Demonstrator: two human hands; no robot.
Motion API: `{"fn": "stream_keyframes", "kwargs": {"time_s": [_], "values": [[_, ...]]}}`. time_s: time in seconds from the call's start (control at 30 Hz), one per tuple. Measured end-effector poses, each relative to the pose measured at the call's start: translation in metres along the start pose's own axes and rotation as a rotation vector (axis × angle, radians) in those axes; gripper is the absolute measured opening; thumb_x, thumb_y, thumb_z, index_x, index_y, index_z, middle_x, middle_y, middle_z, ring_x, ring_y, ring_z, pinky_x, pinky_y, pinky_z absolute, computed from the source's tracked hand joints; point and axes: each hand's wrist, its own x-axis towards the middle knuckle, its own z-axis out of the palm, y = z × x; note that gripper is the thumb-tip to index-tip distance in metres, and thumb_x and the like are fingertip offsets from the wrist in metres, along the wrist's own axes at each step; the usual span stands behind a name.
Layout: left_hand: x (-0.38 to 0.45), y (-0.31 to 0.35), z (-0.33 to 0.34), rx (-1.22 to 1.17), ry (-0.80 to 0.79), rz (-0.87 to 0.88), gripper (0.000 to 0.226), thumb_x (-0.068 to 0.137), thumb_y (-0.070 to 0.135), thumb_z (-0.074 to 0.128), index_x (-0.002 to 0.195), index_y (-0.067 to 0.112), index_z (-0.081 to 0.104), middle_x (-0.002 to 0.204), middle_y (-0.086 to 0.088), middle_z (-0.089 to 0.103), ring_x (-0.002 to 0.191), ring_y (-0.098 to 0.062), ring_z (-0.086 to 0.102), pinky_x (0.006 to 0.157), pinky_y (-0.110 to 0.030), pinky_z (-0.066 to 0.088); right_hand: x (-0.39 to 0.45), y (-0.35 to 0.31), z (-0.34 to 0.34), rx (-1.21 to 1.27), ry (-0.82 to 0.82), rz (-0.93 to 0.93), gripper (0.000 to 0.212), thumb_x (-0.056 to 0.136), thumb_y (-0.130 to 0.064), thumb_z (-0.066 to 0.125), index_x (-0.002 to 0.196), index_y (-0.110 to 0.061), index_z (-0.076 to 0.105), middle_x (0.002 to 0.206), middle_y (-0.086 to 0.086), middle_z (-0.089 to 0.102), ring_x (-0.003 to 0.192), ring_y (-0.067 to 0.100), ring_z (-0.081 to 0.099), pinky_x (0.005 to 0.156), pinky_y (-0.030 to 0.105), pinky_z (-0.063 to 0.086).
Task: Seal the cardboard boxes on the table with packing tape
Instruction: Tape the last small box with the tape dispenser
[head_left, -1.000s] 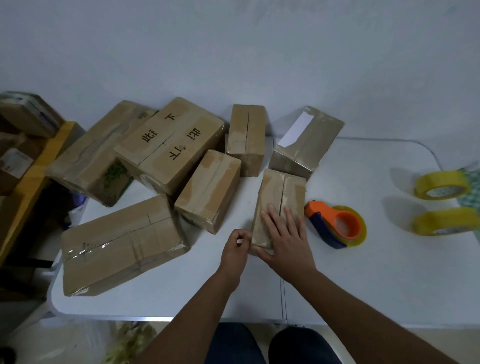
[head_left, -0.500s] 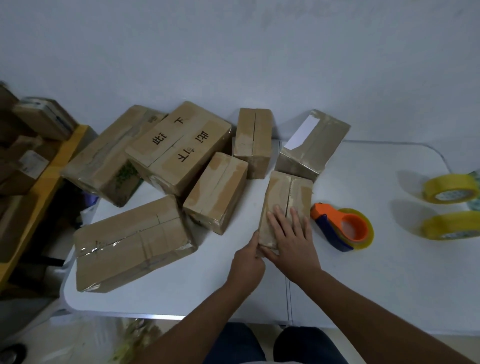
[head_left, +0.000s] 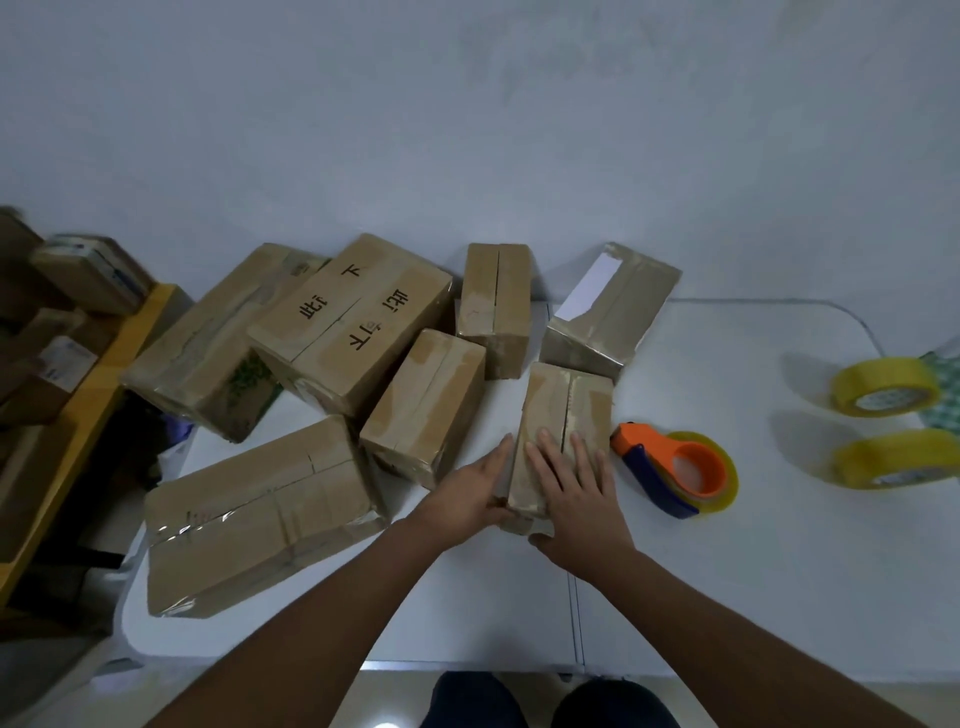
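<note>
A small cardboard box (head_left: 569, 405) lies lengthwise on the white table (head_left: 727, 571), a tape strip running along its top seam. My right hand (head_left: 576, 493) lies flat on the near end of its top, fingers straight, thumb at the near face. My left hand (head_left: 470, 493) presses against the box's left side with straight fingers. An orange and blue tape dispenser (head_left: 675, 475) with a yellowish roll lies just right of the box.
Several other taped cardboard boxes crowd the table's left and back, the largest (head_left: 260, 514) at the near left. Two yellow tape rolls (head_left: 885, 387) (head_left: 896, 460) sit at the far right edge. A wooden shelf (head_left: 67, 415) with more parcels stands left of the table.
My left hand, earlier curled at the box's near left corner, has opened and now presses flat along the left side. My right hand stays on top of the box.
</note>
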Motion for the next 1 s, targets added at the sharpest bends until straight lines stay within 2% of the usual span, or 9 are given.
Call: {"fn": "stream_keyframes", "kwargs": {"time_s": [0.13,0.23,0.33,0.43,0.53,0.63,0.77,0.87,1.0], "values": [[-0.002,0.001,0.005,-0.104,0.02,0.077,0.093,0.084,0.039,0.076,0.156,0.029,0.016,0.153,0.005,0.04,0.122,-0.02,0.058,0.1,-0.038,0.05,0.001,0.004,0.001,0.04,-0.022,-0.016,0.113,0.067,-0.068,0.066,0.155,-0.021,0.011,0.163,0.005,0.012,0.148,0.037,0.01,0.116,0.057,0.013],[-0.006,0.001,0.004,-0.13,0.033,0.097,0.083,0.085,0.046,0.073,0.152,0.029,0.026,0.149,0.008,0.045,0.119,-0.01,0.058,0.1,-0.035,0.05,0.002,0.01,-0.002,0.114,-0.06,-0.036,0.101,0.076,-0.074,0.037,0.155,-0.027,-0.004,0.163,-0.002,-0.009,0.148,0.03,-0.015,0.119,0.053,-0.005],[-0.008,-0.004,-0.003,-0.093,0.029,0.103,0.081,0.091,0.042,0.067,0.156,0.027,0.021,0.161,0.003,0.029,0.134,-0.014,0.047,0.109,-0.031,0.041,0.004,-0.001,-0.015,0.256,-0.098,-0.004,0.096,0.078,-0.077,0.025,0.155,-0.028,-0.004,0.16,-0.007,-0.02,0.145,0.026,-0.026,0.117,0.048,-0.014],[-0.017,-0.011,-0.008,-0.15,0.022,0.036,0.088,0.091,0.034,0.069,0.156,0.035,0.011,0.163,0.015,0.001,0.143,-0.008,0.027,0.114,-0.034,0.034,0.003,-0.003,-0.035,0.56,-0.074,0.003,0.084,0.085,-0.068,0.041,0.155,-0.028,0.017,0.162,-0.011,0.006,0.15,0.02,-0.002,0.122,0.044,0.007],[-0.018,-0.003,-0.008,-0.125,0.166,0.023,0.077,0.091,0.016,0.066,0.154,0.03,0.023,0.164,0.015,-0.001,0.148,-0.012,0.016,0.118,-0.038,0.029,-0.003,0.015,-0.045,0.866,0.217,0.195,0.055,0.094,-0.033,0.059,0.145,-0.024,0.041,0.153,-0.005,0.036,0.136,0.006,0.033,0.114,0.039,0.034],[-0.002,0.03,0.003,0.027,0.307,0.002,0.065,0.099,0.032,0.054,0.155,0.022,0.023,0.166,-0.001,-0.001,0.152,-0.026,0.011,0.122,-0.04,0.017,-0.002,0.036,-0.04,0.889,0.254,0.37,0.06,0.097,-0.034,0.056,0.15,-0.02,0.032,0.159,-0.002,0.024,0.144,0.011,0.024,0.119,0.038,0.025],[0.023,0.059,0.021,0.389,0.041,-0.07,0.105,0.087,0.069,0.051,0.158,0.018,-0.007,0.161,-0.017,-0.024,0.147,-0.044,-0.019,0.12,-0.053,-0.006,-0.002,0.041,-0.034,0.925,0.131,0.347,0.053,0.097,-0.037,0.054,0.145,-0.018,0.041,0.15,-0.002,0.039,0.132,0.015,0.045,0.109,0.038,0.041],[0.033,0.047,0.014,0.544,-0.034,0.038,0.107,0.089,0.055,0.06,0.157,0.02,-0.015,0.161,-0.006,-0.03,0.144,-0.048,-0.024,0.117,-0.059,-0.008,-0.009,0.048,-0.035,0.942,0.264,0.457,0.042,0.097,-0.035,0.054,0.134,-0.016,0.05,0.128,0.002,0.052,0.108,0.013,0.057,0.096,0.04,0.05],[0.046,0.034,-0.009,0.688,0.099,0.164,0.099,0.093,0.029,0.062,0.156,0.034,-0.015,0.161,0.006,-0.029,0.149,-0.039,-0.017,0.12,-0.059,0.0,-0.012,0.063,-0.037,0.822,0.294,0.498,0.037,0.097,-0.026,0.057,0.13,-0.012,0.053,0.128,0.007,0.048,0.107,0.016,0.054,0.095,0.026,0.041]]}}
